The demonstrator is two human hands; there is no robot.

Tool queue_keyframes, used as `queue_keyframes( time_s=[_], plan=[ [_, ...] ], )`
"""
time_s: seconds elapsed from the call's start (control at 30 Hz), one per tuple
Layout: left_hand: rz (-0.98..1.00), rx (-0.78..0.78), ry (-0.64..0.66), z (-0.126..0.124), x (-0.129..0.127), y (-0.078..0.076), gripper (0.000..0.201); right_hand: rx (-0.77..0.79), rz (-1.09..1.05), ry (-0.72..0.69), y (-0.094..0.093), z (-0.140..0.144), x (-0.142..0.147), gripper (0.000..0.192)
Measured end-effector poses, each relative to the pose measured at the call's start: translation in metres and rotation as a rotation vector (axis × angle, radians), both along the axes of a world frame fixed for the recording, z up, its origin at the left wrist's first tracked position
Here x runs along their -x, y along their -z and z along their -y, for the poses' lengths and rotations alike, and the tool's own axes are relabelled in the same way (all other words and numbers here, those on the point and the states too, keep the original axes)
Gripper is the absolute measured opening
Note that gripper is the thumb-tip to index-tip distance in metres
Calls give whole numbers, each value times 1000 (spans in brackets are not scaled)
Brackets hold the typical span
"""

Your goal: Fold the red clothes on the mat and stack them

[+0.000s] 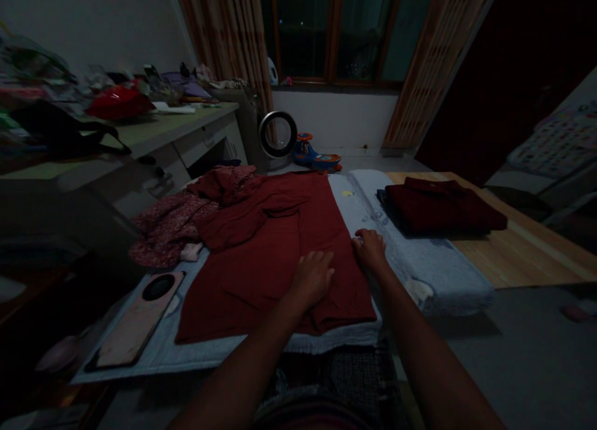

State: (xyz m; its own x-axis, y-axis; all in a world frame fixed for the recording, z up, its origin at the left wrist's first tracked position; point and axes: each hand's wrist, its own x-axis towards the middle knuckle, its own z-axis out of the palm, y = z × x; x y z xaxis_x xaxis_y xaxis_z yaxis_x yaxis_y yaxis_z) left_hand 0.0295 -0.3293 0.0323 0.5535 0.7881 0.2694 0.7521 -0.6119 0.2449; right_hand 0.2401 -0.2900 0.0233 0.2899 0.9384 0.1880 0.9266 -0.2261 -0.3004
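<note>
at centre frame, left hand (pixel 311 279) and right hand (pixel 370 248) are pressing flat, grip open, smoothing the red garment (pixel 261 256); a fold likely follows.

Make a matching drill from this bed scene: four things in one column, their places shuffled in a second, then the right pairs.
1. left hand
2. right hand
3. folded red garment
4. phone

A. on the pale blanket's left edge
B. flat on the spread red garment
C. at that garment's right edge
D. far right, on the blue bedding

Pairs: 1-B, 2-C, 3-D, 4-A
</note>
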Motion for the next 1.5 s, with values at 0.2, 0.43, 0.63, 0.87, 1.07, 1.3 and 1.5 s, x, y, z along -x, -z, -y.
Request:
queue_keyframes(
  time_s=[0.2, 0.43, 0.63, 0.87, 1.07, 1.3, 1.5],
  plan=[
    [-63, -44, -86, -5, -14, 3, 39, -19, 42, -144, 5, -6, 22, 65],
    [-49, -71, -66, -4, -14, 7, 33, 23, 48, -110, 12, -13, 17, 61],
    [-25, -85, -33, -6, -13, 14, 35, 36, 35, -82, 11, -21, 8, 45],
    [-36, -70, -69, -6, -12, 24, 40, 50, 31, -69, 0, -27, 2, 27],
    [-16, -69, -63, -5, -13, 26, 46, -52, 56, -258, 0, -17, 17, 14],
    [-35, -29, -72, -5, -14, 24, 50, -53, 72, -222, 11, -10, 25, 44],
    [-39, -32, -75, -6, -15, 26, 48, -54, 40, -164, 16, -16, 16, 36]
  ],
)
